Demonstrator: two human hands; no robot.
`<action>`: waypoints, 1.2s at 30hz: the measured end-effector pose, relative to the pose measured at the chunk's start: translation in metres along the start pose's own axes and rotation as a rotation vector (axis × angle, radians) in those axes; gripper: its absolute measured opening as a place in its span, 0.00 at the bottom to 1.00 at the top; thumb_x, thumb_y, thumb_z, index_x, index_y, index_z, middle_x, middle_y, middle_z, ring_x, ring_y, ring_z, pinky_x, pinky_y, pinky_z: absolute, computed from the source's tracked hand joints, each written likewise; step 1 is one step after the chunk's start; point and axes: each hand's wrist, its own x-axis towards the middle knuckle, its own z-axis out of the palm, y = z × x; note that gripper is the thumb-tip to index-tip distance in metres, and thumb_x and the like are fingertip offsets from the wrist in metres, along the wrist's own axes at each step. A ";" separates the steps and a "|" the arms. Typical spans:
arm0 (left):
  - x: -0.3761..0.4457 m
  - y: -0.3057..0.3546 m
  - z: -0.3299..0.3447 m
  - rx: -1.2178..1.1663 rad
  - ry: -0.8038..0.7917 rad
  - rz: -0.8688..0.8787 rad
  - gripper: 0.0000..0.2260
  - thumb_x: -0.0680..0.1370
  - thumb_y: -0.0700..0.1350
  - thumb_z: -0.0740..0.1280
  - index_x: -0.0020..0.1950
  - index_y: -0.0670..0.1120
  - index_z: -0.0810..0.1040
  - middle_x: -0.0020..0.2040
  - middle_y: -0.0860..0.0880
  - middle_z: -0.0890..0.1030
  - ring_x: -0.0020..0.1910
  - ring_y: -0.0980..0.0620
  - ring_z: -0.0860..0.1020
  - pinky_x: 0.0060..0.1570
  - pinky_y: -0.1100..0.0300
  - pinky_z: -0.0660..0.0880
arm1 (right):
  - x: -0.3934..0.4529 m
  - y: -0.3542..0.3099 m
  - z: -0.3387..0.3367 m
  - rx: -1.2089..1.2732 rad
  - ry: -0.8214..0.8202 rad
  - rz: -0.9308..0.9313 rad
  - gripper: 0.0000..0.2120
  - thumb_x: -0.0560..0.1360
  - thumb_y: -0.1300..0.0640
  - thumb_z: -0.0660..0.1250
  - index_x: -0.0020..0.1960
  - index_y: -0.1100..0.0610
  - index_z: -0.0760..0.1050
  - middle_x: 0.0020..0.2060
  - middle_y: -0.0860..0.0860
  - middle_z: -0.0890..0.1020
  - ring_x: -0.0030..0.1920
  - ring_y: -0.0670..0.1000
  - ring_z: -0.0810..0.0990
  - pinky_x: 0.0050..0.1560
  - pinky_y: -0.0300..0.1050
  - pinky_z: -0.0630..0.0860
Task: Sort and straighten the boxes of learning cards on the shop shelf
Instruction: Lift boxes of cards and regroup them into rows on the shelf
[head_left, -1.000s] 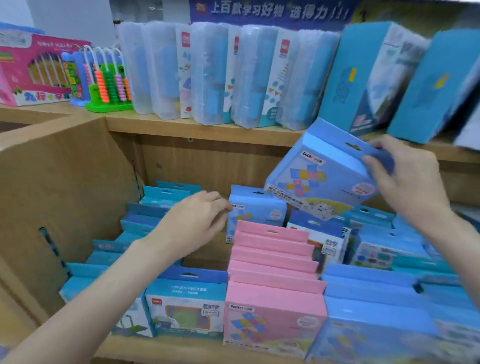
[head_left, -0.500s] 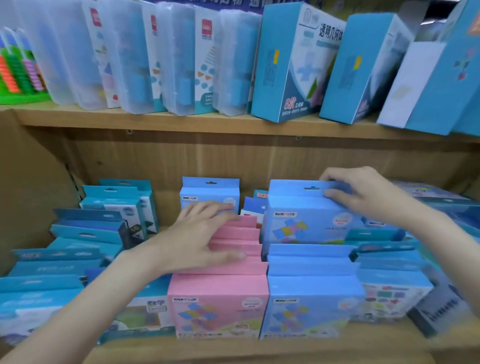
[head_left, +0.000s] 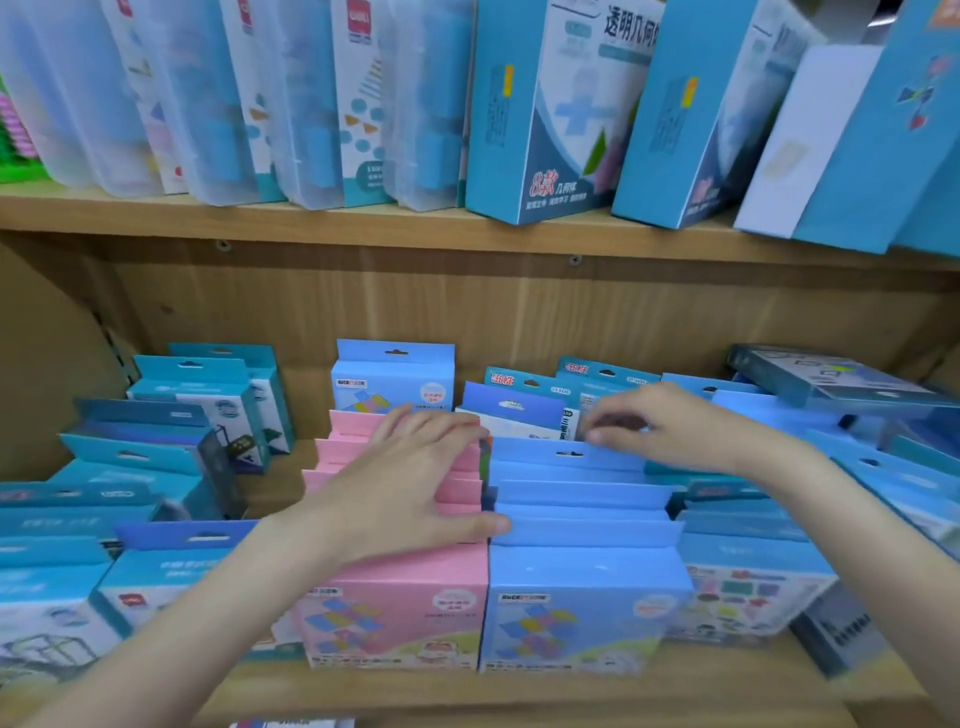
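The left hand (head_left: 400, 488) lies flat, fingers straight, on the row of pink cardboard card boxes (head_left: 395, 525) at 6 o'clock on the lower wooden shelf (head_left: 519, 696). Judged purpose: pressing the hang-tab tops level and holding the row square. The right hand (head_left: 670, 431), at 3 o'clock from the left and apart from it, has its fingers curled at the rear tab of the adjoining row of light-blue cardboard card boxes (head_left: 582, 519); whether it pinches the tab cannot be told, owing to blur. Both rows stand upright, touching side by side. Boxes are thin matte card, rectangular, with punched hang slots. A teal-blue flat box (head_left: 831, 379) at 2 o'clock lies tilted across others, probably still unsorted.
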 end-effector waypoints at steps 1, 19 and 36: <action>0.003 0.002 0.000 0.023 -0.001 -0.012 0.51 0.58 0.80 0.40 0.73 0.53 0.58 0.72 0.58 0.59 0.71 0.60 0.53 0.69 0.60 0.37 | 0.003 0.000 -0.005 0.016 0.047 -0.003 0.08 0.77 0.54 0.62 0.48 0.55 0.79 0.39 0.44 0.80 0.38 0.36 0.74 0.40 0.27 0.67; 0.006 0.002 0.004 0.008 -0.124 -0.038 0.42 0.63 0.78 0.46 0.73 0.59 0.52 0.73 0.57 0.59 0.72 0.63 0.43 0.71 0.54 0.37 | 0.101 0.009 0.018 -0.079 0.051 0.102 0.07 0.72 0.60 0.68 0.39 0.54 0.71 0.38 0.48 0.75 0.42 0.51 0.73 0.42 0.44 0.69; -0.041 -0.029 -0.011 -0.035 0.451 -0.056 0.21 0.78 0.57 0.53 0.61 0.48 0.75 0.61 0.53 0.76 0.62 0.57 0.69 0.69 0.52 0.55 | 0.017 -0.046 -0.035 -0.112 0.780 -0.055 0.07 0.77 0.61 0.61 0.53 0.62 0.69 0.46 0.65 0.81 0.46 0.67 0.77 0.44 0.52 0.69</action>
